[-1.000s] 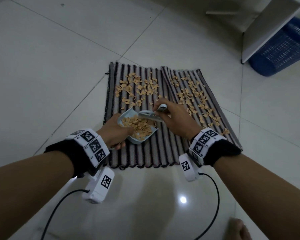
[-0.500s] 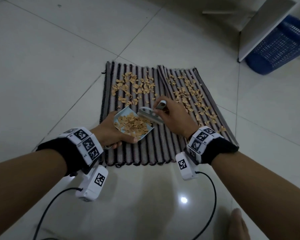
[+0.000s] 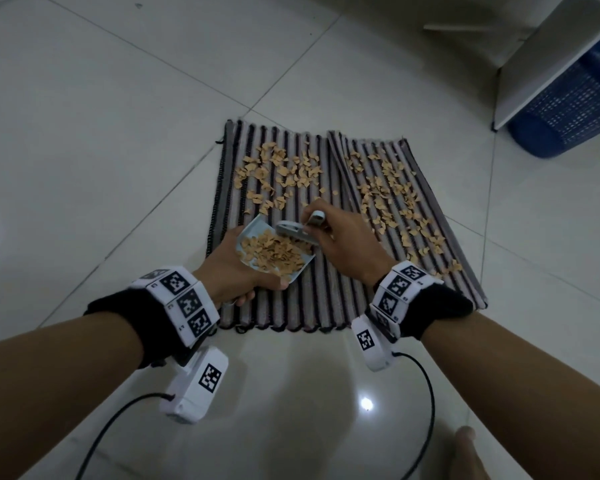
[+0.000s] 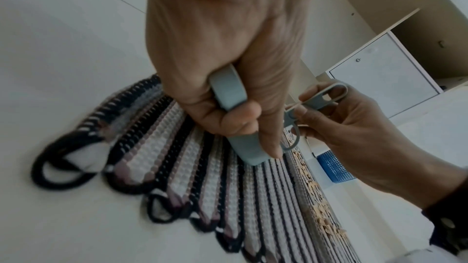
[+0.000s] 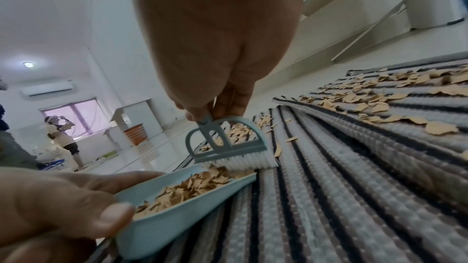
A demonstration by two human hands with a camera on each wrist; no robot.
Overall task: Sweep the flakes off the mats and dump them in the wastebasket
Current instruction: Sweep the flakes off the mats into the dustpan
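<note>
Two striped mats (image 3: 326,296) lie side by side on the white tile floor, the right mat (image 3: 458,271) overlapping the left one's edge. Tan flakes (image 3: 284,171) are scattered over both. My left hand (image 3: 232,268) grips the handle of a pale blue dustpan (image 3: 278,251), which is heaped with flakes and held just above the left mat. My right hand (image 3: 340,240) pinches the handle of a small blue brush (image 3: 297,232). Its white bristles (image 5: 243,162) sit at the pan's front lip. The blue mesh wastebasket (image 3: 568,109) stands at the far right.
A white shelf unit (image 3: 541,53) stands at the far right, partly in front of the wastebasket. Black cables trail from both wrist devices over the floor near me. My toes (image 3: 468,452) show at the bottom right. A person (image 5: 63,137) stands far off across the room.
The left hand has raised the dustpan's front lip and levelled the pan, so the flakes lie spread in it. The brush has stayed at the pan's lip.
</note>
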